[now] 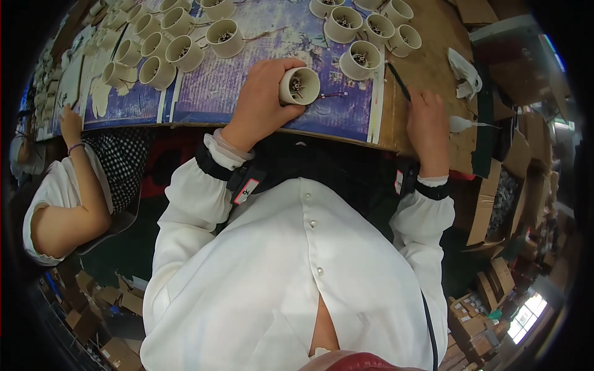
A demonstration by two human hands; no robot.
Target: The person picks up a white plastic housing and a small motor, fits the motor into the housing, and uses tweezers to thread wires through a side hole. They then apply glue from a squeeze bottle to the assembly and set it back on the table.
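My left hand [263, 96] is wrapped round a cream-coloured plastic cup [317, 86], tilted on its side near the table's front edge. Inside the cup sit a small metal hub and wires [297, 85]; a thin dark red wire [334, 95] trails from it to the right. To the right, my right hand [428, 120] grips a slim dark stick-like tool [398, 79] whose far end points up and left. Its exact kind is too small to tell. Just beyond the left hand stands another such cup [225, 38], and one more cup [360, 60] stands between the hands, farther back.
Many similar cups [184, 54] with wires crowd the back of the blue-printed cardboard [204, 102]. A crumpled white tissue [465, 73] and a small white nozzle bottle [461, 124] lie at right. An open carton [484, 204] stands beside the table. A co-worker's arm [83, 161] is at far left.
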